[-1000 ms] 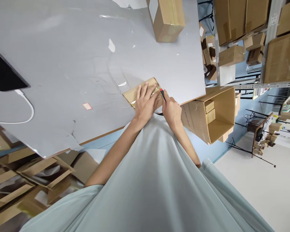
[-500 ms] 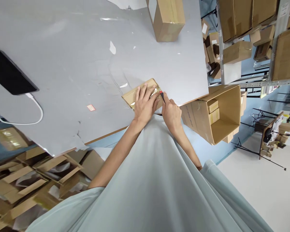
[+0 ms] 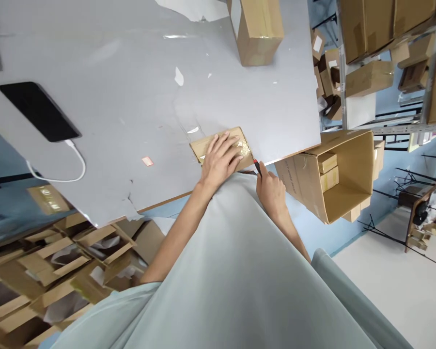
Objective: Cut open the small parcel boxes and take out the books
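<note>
A small flat cardboard box (image 3: 244, 145) with shiny clear tape lies near the front edge of the grey table. My left hand (image 3: 218, 162) rests flat on top of it, fingers stretched out and slightly spread. At the box's right end, my right hand (image 3: 271, 189) is closed round a utility knife (image 3: 257, 166) with a black and red handle. The knife's front end points at the near right corner of the box. Its blade is too small to make out.
A taller taped carton (image 3: 260, 41) stands at the back of the table. On the left lies a black phone (image 3: 39, 111) with a white cable. A large open carton (image 3: 305, 179) holding small boxes stands beyond the right edge. Open boxes (image 3: 58, 257) crowd the lower left.
My right hand has drawn the knife right and towards me, from over the taped part to the box's right end. My left hand stays on the box. The view has shifted slightly.
</note>
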`<state>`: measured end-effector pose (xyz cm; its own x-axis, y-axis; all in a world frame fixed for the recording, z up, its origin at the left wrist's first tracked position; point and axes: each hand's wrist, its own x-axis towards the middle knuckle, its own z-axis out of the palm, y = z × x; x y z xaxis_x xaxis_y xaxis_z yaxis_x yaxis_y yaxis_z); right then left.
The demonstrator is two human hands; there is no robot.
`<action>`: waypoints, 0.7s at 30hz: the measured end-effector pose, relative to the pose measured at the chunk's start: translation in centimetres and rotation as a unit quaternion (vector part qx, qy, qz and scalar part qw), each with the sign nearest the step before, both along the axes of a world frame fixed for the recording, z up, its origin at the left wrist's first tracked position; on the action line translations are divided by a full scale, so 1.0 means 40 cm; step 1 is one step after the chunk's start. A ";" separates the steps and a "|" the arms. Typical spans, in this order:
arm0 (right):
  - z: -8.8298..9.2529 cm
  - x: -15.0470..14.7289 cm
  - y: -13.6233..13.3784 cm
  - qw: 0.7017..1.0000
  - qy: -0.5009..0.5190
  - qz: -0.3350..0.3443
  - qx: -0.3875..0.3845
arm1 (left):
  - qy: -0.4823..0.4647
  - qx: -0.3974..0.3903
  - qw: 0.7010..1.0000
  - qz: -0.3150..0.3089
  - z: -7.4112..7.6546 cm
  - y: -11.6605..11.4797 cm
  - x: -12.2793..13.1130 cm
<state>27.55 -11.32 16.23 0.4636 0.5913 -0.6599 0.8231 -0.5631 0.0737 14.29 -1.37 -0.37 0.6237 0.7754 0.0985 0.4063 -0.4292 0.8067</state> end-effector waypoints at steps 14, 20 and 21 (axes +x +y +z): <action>-0.513 0.223 0.171 0.885 0.339 -0.232 0.221 | 0.147 -0.028 0.944 0.293 -0.026 -0.079 -0.250; -0.581 0.165 0.191 0.862 0.423 -0.196 0.197 | 0.083 -0.087 0.864 0.488 -0.052 -0.162 -0.296; -0.575 0.156 0.191 0.868 0.426 -0.164 0.196 | 0.067 -0.101 0.850 0.512 -0.062 -0.171 -0.302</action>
<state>33.77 -3.67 -6.78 0.0915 0.7759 -0.6242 0.2744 -0.6222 -0.7332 2.19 -8.22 -2.85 -0.3935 0.9114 -0.1205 0.5772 0.3469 0.7392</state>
